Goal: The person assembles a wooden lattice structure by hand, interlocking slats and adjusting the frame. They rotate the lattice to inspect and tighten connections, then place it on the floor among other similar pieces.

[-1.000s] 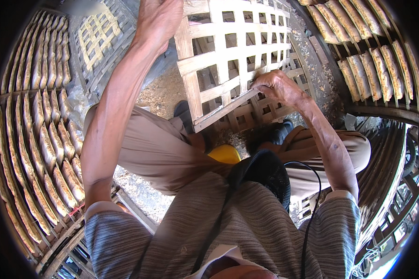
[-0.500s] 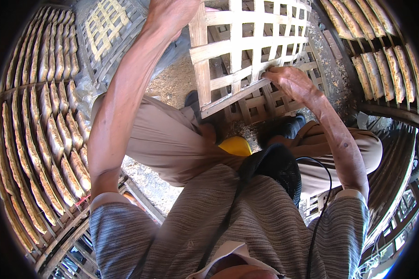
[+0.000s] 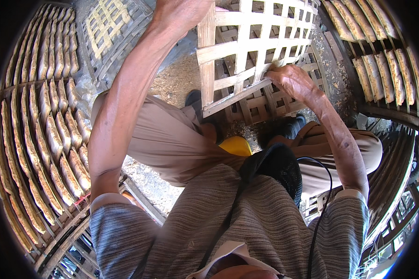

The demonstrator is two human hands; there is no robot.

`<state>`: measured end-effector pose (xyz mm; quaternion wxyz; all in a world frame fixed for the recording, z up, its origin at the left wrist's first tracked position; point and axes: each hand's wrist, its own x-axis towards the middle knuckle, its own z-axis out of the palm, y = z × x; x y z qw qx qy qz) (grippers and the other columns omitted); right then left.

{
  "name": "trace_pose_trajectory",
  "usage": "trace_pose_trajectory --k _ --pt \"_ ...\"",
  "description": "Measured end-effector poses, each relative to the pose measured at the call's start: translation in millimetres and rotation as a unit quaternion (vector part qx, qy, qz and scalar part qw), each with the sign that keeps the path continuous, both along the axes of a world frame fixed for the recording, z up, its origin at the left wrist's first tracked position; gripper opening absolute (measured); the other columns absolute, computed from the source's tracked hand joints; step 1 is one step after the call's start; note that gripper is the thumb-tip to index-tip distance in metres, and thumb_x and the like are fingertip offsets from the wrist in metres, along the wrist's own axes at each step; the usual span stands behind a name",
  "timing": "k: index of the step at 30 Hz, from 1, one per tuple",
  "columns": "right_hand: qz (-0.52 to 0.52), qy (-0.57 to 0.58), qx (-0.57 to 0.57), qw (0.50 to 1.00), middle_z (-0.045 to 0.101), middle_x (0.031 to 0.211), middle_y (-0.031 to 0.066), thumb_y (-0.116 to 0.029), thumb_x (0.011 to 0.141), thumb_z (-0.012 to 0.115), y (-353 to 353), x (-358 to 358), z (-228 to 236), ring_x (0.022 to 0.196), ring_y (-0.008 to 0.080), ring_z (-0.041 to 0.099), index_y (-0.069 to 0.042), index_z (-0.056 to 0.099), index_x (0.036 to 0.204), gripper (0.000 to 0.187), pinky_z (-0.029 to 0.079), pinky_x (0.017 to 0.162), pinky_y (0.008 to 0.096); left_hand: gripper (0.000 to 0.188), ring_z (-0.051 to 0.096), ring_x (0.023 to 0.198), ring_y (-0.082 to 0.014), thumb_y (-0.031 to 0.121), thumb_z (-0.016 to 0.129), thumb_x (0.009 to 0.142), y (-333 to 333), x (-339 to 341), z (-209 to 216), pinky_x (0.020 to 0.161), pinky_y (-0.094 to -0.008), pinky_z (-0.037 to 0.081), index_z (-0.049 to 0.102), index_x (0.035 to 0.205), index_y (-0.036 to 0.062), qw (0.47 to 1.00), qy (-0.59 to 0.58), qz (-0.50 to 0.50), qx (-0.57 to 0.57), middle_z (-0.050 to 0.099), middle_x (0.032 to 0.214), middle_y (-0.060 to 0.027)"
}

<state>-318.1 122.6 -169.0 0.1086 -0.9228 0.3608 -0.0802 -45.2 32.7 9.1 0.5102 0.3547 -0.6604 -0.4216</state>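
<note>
A pale woven bamboo lattice panel [image 3: 246,49] is tilted up in front of my knees. My left hand [image 3: 184,14] is closed at its upper left corner, with the fingers mostly past the picture's top edge or behind the slats. At the panel's lower edge, my right hand [image 3: 293,83] grips the bottom bar, fingertips curled around the slat. Beneath and behind it another, darker bamboo lattice [image 3: 260,104] shows through the gaps.
Racks of long, browned slabs [image 3: 56,135] line the left side, and similar slabs [image 3: 386,76] sit at the upper right. More lattice panels [image 3: 108,28] lie at the upper left. Between my feet is a yellow object [image 3: 236,145]. Crumbs or shavings cover the floor [image 3: 174,76].
The lattice panel's left side has shifted slightly to the right, together with my left hand. My right hand stays at nearly the same spot on the lower bar.
</note>
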Motion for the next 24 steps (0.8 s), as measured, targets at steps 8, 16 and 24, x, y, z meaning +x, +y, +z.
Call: trace_pose_trajectory --k 8,16,24 --pt "-0.043 -0.003 0.034 0.998 0.075 0.107 0.0120 -0.005 0.093 0.061 13 -8 2 0.083 0.0293 0.075 -0.009 0.069 0.121 0.030 0.065 0.073 0.0387 0.030 0.066 0.105 -0.0170 0.002 0.045 0.105 -8 -1 -6 0.093 -0.0315 0.053 0.059 0.131 -0.0025 1.000 -0.001 -0.006 -0.015 0.070 0.117 -0.0116" --pt "-0.204 -0.251 0.242 0.915 0.077 0.091 0.0134 -0.011 0.103 0.060 1 -21 34 0.063 0.0176 0.072 -0.003 0.074 0.117 0.021 0.063 0.060 0.0342 0.031 0.065 0.109 -0.0196 0.002 0.045 0.104 -4 2 -11 0.098 -0.0329 0.050 0.058 0.132 -0.0006 0.999 -0.018 0.040 -0.025 0.070 0.116 -0.0131" --pt "-0.218 -0.142 0.366 0.894 0.075 0.085 0.0091 -0.035 0.106 0.060 13 -19 36 0.071 0.0155 0.073 -0.004 0.074 0.108 0.033 0.061 0.058 0.0285 0.033 0.063 0.113 -0.0237 0.006 0.048 0.103 -13 3 -10 0.100 -0.0367 0.048 0.056 0.134 -0.0004 0.988 -0.108 0.077 -0.076 0.069 0.118 -0.0155"
